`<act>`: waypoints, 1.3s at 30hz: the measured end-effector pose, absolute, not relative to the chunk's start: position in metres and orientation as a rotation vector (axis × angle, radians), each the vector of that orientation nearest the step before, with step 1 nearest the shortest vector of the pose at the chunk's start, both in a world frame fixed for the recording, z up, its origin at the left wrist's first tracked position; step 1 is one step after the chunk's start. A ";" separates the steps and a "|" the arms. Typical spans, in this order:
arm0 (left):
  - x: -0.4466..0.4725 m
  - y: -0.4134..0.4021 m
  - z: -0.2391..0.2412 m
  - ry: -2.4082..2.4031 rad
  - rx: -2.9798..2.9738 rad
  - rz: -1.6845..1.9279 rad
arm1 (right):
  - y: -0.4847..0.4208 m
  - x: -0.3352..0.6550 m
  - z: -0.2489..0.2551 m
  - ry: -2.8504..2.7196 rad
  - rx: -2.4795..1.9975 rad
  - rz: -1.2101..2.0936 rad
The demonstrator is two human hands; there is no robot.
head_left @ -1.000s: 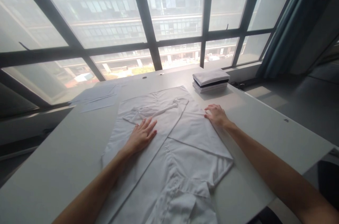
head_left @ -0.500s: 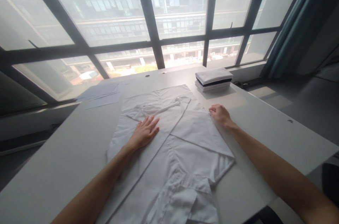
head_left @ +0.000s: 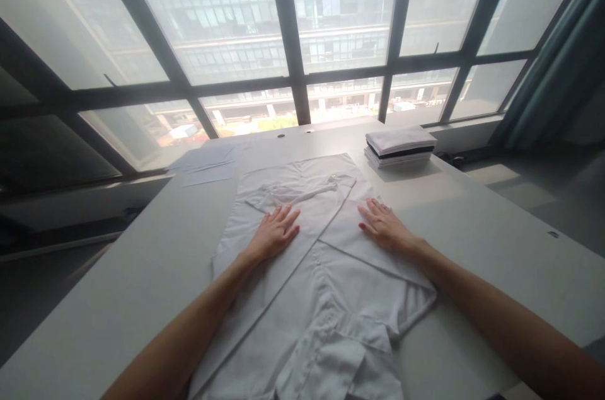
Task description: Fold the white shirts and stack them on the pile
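Note:
A white shirt (head_left: 293, 299) lies spread on the table, its sides and sleeves folded over in diagonal layers. My left hand (head_left: 275, 233) rests flat on the left folded part, fingers spread. On the right folded part, near its outer edge, my right hand (head_left: 385, 227) lies palm down with the fingers apart. Neither hand grips the cloth. A row of buttons runs down the shirt's middle between my forearms. The end of the shirt closest to me is bunched and creased.
The white table (head_left: 482, 249) carries a stack of folded clothes (head_left: 401, 145), mostly white with a dark layer, at the back right. Thin white sheets (head_left: 208, 165) lie at the back left. Large windows stand behind the table, with a blue curtain (head_left: 543, 72) on the right.
My right hand has moved from the shirt's right edge, where its fingers were curled, inward onto the cloth and flattened out. My left hand stays on the shirt. The view has turned slightly left.

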State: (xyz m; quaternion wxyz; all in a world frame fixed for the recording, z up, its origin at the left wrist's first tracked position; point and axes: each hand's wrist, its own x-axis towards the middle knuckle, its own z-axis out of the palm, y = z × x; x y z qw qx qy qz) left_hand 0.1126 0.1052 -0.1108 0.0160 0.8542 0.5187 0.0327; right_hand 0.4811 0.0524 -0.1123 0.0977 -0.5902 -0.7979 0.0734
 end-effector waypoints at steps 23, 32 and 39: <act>0.112 0.101 -0.100 1.568 2.584 0.229 | 0.053 0.485 -0.117 -2.366 -1.754 0.126; 0.054 0.016 -0.094 1.646 2.645 0.189 | 0.031 0.466 -0.106 -2.453 -1.433 0.015; 0.003 -0.013 -0.126 1.865 2.606 0.099 | 0.025 0.455 -0.119 -2.508 -1.647 0.202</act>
